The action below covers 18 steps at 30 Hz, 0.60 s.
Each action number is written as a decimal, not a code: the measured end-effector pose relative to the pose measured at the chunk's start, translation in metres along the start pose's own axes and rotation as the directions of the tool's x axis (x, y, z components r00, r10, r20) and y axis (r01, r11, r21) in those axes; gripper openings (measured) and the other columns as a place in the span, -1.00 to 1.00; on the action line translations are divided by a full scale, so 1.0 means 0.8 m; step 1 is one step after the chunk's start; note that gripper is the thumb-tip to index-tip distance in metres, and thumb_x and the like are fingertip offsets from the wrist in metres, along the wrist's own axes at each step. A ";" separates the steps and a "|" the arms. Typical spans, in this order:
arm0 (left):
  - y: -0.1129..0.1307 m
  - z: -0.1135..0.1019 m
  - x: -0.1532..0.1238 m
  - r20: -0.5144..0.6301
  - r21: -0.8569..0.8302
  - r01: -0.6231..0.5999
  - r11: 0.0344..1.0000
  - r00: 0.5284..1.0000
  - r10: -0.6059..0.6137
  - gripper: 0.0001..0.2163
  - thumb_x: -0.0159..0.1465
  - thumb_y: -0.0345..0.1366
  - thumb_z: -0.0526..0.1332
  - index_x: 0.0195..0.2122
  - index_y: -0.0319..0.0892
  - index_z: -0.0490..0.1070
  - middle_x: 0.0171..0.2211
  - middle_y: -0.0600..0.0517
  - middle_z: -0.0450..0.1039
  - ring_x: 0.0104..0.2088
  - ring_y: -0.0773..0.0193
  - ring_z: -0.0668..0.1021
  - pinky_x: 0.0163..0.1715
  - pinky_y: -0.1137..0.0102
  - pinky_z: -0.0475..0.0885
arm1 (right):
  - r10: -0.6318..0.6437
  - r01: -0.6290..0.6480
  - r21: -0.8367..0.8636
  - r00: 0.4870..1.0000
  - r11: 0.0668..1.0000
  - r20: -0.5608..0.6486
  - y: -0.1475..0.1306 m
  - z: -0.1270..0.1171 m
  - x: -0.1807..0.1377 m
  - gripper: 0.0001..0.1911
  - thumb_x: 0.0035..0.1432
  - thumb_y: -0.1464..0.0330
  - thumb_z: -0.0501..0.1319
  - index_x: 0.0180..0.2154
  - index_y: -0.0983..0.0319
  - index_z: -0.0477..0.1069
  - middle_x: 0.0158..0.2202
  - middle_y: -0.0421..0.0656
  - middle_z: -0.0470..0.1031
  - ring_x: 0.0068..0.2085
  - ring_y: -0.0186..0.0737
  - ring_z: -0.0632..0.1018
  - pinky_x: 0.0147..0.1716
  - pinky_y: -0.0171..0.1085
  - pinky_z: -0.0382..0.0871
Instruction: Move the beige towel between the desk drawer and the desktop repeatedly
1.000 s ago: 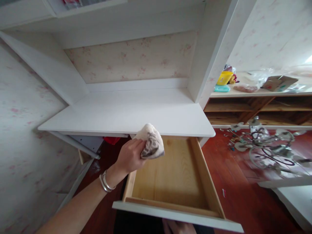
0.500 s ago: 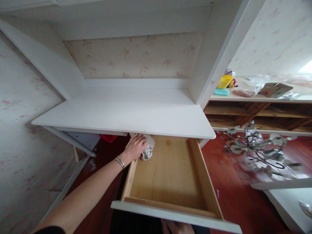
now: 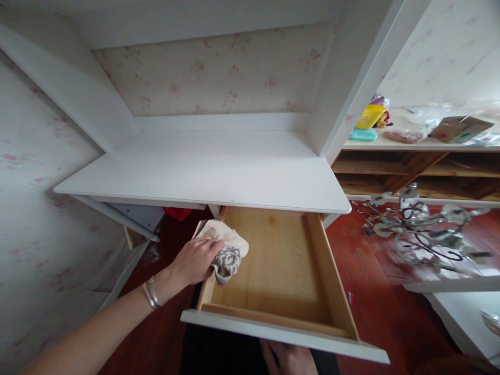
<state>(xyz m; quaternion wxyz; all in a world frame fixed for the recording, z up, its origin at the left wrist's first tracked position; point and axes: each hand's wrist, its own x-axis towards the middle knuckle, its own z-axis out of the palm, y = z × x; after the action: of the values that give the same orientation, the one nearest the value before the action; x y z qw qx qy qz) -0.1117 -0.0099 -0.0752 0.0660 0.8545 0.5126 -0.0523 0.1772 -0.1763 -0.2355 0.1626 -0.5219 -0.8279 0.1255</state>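
My left hand [image 3: 199, 259] is closed round a cream cloth [image 3: 230, 240] with a dark grey pattern, at the left side wall of a pulled-out wooden drawer [image 3: 269, 265]. Part of the cloth hangs over the inside of that wall. The drawer has a white front [image 3: 285, 335] and a bare wood bottom. Below the drawer front, at the bottom of the view, is my right hand [image 3: 291, 359]. The front panel covers part of it, and its fingers are mostly hidden.
Above the drawer is a white desk top [image 3: 219, 166] with a hutch. To the right, a chandelier [image 3: 425, 229] lies on the red wood floor [image 3: 375, 312]. Behind it, a low shelf [image 3: 375, 165] carries a yellow container [image 3: 370, 116], plastic bags and a cardboard box [image 3: 461, 128].
My left hand has moved with the cloth along the drawer's left wall, from near the desk edge towards the drawer front. My right hand stays below the front panel.
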 end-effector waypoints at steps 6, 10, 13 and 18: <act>0.033 -0.021 -0.070 0.235 -0.199 0.093 0.976 0.971 -0.045 -0.45 0.11 -0.33 0.20 0.18 0.04 0.39 0.02 0.00 0.58 -0.01 0.07 0.61 0.02 0.23 0.48 | -0.016 0.015 0.053 1.000 0.998 0.015 0.001 -0.003 0.003 -0.74 0.30 0.35 0.13 -0.21 0.03 0.61 -0.20 -0.18 0.66 -0.23 -0.07 0.66 -0.19 -0.25 0.52; 0.043 -0.021 -0.074 0.146 -0.320 0.047 0.946 0.989 0.000 -0.48 0.17 -0.35 0.14 0.18 0.09 0.42 0.04 0.05 0.58 -0.01 0.11 0.61 0.02 0.28 0.47 | 0.001 0.000 0.119 1.000 0.993 -0.004 -0.002 -0.007 0.006 -0.74 0.30 0.38 0.12 -0.22 0.05 0.60 -0.23 -0.17 0.66 -0.25 -0.11 0.66 -0.18 -0.28 0.48; 0.065 -0.014 -0.056 0.072 -0.403 -0.058 0.913 0.993 0.095 -0.51 0.22 -0.33 0.14 0.19 0.07 0.41 0.03 0.05 0.58 -0.02 0.13 0.62 -0.02 0.31 0.48 | -0.003 0.001 0.124 1.000 0.992 0.019 -0.005 -0.015 0.010 -0.73 0.30 0.40 0.10 -0.21 0.06 0.59 -0.23 -0.17 0.66 -0.24 -0.11 0.66 -0.16 -0.28 0.47; 0.146 -0.006 0.001 0.051 -0.480 -0.180 0.859 0.971 0.232 -0.60 0.25 -0.20 0.19 0.13 -0.01 0.43 -0.03 -0.02 0.61 -0.08 0.09 0.63 -0.09 0.29 0.51 | -0.006 0.006 0.067 1.000 0.998 0.008 -0.010 -0.025 0.012 -0.75 0.28 0.39 0.11 -0.30 0.12 0.58 -0.29 -0.13 0.66 -0.33 -0.15 0.65 -0.30 -0.34 0.44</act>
<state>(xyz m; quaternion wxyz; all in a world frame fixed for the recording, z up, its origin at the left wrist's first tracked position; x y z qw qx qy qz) -0.0086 -0.0628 -0.0639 0.3043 0.8585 0.4113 0.0359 0.1750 -0.1702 -0.2126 0.1770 -0.5131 -0.8254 0.1551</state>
